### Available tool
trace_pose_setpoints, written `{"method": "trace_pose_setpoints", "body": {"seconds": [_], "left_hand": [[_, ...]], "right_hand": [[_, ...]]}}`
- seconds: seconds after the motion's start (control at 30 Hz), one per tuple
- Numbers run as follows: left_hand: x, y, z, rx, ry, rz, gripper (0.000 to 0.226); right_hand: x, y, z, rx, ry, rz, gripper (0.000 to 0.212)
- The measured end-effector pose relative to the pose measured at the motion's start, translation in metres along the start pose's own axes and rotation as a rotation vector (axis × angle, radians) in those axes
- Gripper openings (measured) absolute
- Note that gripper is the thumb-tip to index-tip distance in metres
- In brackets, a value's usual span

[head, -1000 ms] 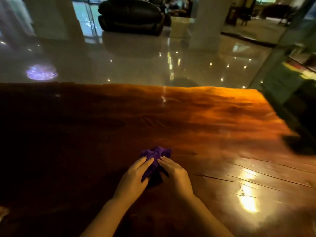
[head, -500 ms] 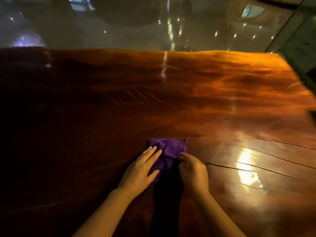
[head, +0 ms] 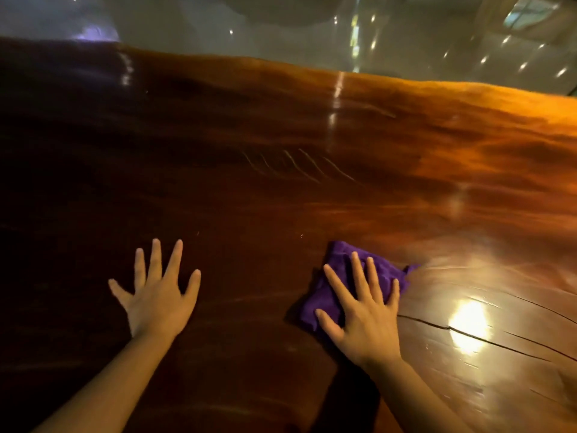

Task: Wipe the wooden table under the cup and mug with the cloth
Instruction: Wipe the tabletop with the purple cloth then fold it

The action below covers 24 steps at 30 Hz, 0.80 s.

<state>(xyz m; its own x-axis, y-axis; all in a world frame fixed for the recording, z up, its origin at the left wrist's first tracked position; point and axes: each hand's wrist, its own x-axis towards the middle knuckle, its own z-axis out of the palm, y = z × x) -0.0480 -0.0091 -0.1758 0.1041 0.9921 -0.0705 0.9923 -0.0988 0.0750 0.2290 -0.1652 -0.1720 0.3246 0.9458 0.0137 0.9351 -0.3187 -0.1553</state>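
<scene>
A purple cloth [head: 327, 303] lies flat on the glossy wooden table [head: 312, 198], near its front. My right hand [head: 362, 310] rests palm-down on the cloth with fingers spread, pressing it to the wood. My left hand [head: 157, 295] lies flat on the bare wood to the left, fingers spread, holding nothing and well apart from the cloth. No cup or mug is in view.
Long cracks [head: 468, 334] run through the wood at the right, beside a bright light reflection [head: 468, 325]. The table's far edge [head: 343, 68] meets a shiny tiled floor [head: 312, 32] beyond. The table's left side is dark.
Both hands were bunched on the cloth. Now the left hand has let go and moved left onto bare wood, and the right hand is spread flat over the cloth. The view tilted down.
</scene>
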Motion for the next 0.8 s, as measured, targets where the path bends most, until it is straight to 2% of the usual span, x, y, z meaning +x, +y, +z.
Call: {"method": "trace_pose_setpoints", "body": {"seconds": [0.23, 0.33, 0.57, 0.8], "left_hand": [[0.004, -0.003, 0.006, 0.034, -0.020, -0.016, 0.068], [0.009, -0.003, 0.007, 0.034, -0.042, -0.008, 0.067], [0.009, -0.002, 0.006, 0.051, -0.044, 0.010, 0.068], [0.008, -0.001, 0.001, 0.031, -0.038, 0.012, 0.067]], "right_hand": [[0.107, 0.017, -0.006, 0.058, 0.125, 0.487, 0.073], [0.167, 0.027, -0.012, 0.068, 0.132, 0.570, 0.070], [0.178, -0.012, -0.001, 0.036, 0.069, 0.315, 0.072], [0.095, -0.053, 0.002, 0.007, -0.016, -0.055, 0.070]]}}
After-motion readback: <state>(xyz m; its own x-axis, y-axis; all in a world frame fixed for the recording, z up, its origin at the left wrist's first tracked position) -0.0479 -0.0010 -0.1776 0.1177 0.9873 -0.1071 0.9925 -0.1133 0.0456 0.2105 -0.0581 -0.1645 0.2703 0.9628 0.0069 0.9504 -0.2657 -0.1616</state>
